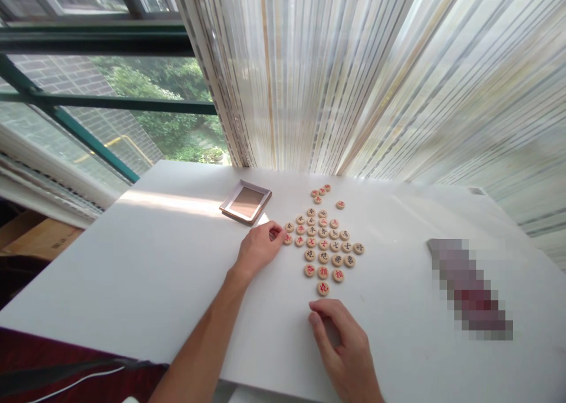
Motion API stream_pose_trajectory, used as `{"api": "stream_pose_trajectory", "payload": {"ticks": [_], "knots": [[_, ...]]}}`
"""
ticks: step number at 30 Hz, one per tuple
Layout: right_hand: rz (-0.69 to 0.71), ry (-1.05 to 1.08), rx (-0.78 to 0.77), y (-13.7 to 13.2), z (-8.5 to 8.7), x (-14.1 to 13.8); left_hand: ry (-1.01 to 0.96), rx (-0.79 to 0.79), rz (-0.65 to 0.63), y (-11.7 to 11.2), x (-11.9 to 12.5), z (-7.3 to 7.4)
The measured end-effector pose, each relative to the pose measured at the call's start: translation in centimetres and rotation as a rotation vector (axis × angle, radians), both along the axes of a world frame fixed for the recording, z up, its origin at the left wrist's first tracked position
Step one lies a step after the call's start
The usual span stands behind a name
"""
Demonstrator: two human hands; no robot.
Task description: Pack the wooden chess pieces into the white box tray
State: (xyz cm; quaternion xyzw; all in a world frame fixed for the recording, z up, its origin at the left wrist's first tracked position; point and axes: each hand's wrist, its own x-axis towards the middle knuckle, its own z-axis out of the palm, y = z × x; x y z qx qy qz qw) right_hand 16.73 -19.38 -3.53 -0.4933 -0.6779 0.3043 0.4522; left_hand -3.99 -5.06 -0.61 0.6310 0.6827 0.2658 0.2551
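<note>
Round wooden Chinese chess pieces (323, 233) with red or black characters lie flat in rows, forming a roughly diamond-shaped layout. At the layout's left edge is my left hand (260, 248); its curled fingers close on the rim of a red-marked piece (288, 239), partly covering it. My right hand (347, 347) rests near the front, thumb and forefinger tips brought together, with nothing visible in them. Just beyond those fingertips lies the nearest red piece (323, 288), apart from the hand. A few red pieces (322, 191) sit loosely behind the layout, with one more (340, 205) off to their right.
A shallow open box (246, 202) stands at the back left of the white table (145, 273). To the right lies a blurred-out object (471, 291). String curtains (300, 78) hang along the back edge, beside a green-framed window (110, 103).
</note>
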Motion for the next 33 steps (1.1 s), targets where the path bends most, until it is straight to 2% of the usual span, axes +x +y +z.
{"api": "stream_pose_trajectory", "payload": {"ticks": [4,8,11,13,16,19,21,24,27,33], "knots": [[-0.014,0.062,-0.052,-0.3,0.5,0.1,-0.041,0.067,-0.006,1.8,-0.6,1.7],[0.025,0.05,-0.025,0.3,2.5,1.9,-0.098,0.185,-0.078,5.7,0.0,4.7],[-0.014,-0.019,0.037,2.9,4.5,4.9,-0.09,0.243,-0.157,9.2,1.3,6.6],[-0.084,-0.058,0.064,5.8,5.4,7.1,-0.043,0.231,-0.214,11.4,2.3,7.1],[-0.215,0.018,0.025,11.0,5.4,9.8,0.062,0.151,-0.311,14.0,3.8,6.6],[-0.345,0.088,0.04,15.5,3.7,11.3,0.17,0.062,-0.389,15.5,5.2,5.1],[-0.43,0.105,0.056,17.2,2.3,11.8,0.23,0.035,-0.44,16.0,5.9,4.1],[-0.523,0.102,0.057,17.9,0.7,12.2,0.302,0.036,-0.504,16.4,6.6,3.0],[-0.52,0.083,0.038,17.7,0.1,12.3,0.362,0.039,-0.543,16.7,6.7,2.4],[-0.5,0.09,-0.005,18.1,-0.4,12.8,0.477,0.04,-0.617,16.9,6.0,2.5]]}}
